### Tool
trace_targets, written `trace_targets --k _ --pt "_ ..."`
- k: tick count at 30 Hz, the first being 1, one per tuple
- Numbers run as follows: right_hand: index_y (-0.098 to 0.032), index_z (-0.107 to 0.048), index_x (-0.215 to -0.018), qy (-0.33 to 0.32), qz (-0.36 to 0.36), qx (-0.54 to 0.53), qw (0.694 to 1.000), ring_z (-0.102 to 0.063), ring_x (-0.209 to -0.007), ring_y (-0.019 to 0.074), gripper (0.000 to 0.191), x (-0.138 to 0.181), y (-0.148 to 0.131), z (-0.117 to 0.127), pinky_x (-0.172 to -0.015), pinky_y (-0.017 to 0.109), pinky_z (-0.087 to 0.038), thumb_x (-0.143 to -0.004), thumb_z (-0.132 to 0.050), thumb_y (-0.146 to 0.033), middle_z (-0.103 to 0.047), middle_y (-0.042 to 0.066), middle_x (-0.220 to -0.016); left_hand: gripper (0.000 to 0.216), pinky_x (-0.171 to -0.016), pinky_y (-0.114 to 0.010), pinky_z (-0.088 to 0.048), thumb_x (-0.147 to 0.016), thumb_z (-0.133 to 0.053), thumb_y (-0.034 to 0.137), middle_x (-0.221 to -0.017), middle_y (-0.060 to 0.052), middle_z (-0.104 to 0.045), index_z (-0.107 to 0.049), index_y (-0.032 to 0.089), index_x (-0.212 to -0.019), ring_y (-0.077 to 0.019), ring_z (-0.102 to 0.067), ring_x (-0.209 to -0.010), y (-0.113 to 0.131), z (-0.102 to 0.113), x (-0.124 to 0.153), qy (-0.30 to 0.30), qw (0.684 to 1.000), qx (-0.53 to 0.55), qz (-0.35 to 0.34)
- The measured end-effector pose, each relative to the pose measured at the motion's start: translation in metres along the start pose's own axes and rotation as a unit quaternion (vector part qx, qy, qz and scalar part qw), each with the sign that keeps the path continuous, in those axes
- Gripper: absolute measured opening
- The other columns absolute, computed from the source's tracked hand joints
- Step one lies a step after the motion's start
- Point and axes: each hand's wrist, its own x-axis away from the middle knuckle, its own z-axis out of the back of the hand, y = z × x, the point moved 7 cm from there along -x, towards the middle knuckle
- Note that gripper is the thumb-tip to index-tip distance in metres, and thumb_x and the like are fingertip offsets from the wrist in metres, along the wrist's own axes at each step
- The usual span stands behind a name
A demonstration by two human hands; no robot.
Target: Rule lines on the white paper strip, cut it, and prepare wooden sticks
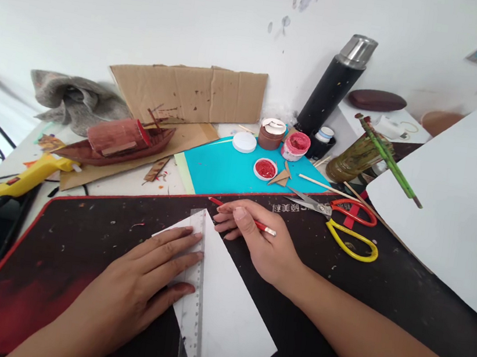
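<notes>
A sheet of white paper (232, 312) lies on the dark desk mat, with a clear plastic ruler (193, 328) across it. Spread flat, my left hand (155, 279) presses the ruler onto the paper, fingertips along the ruler's edge. My right hand (267, 244) holds a red pencil (265, 228) between thumb and fingers, close to the paper's top corner. The pencil's tip points left, near the ruler's far end. To the right of that hand rest open scissors (330, 209) with red and yellow handles.
A brown model boat (115, 142) stands on cardboard at the left, near a yellow glue gun (34, 175). Paint pots (296, 146) and a blue sheet (222, 167) sit behind the mat (95, 230). A black thermos (336, 83) leans at the back; a brush jar (352, 161) stands right.
</notes>
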Motion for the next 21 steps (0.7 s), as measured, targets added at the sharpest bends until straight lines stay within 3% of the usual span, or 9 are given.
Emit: trace_targets --k 21 --pt "-0.018 -0.077 -0.111 0.003 0.020 0.005 1.000 -0.079 -0.087 0.0172 0.043 0.0005 -0.0043 0.0002 -0.074 0.027 -0.065 -0.108 -0.060 -0.058 -0.080 0.008 -0.099 0.038 -0.118 -0.045 -0.057 -0.109 -0.060 0.036 -0.154 -0.006 -0.068 -0.066 0.023 -0.145 -0.0264 -0.058 -0.148 -0.0019 -0.0018 0.0014 -0.004 1.000 0.004 0.009"
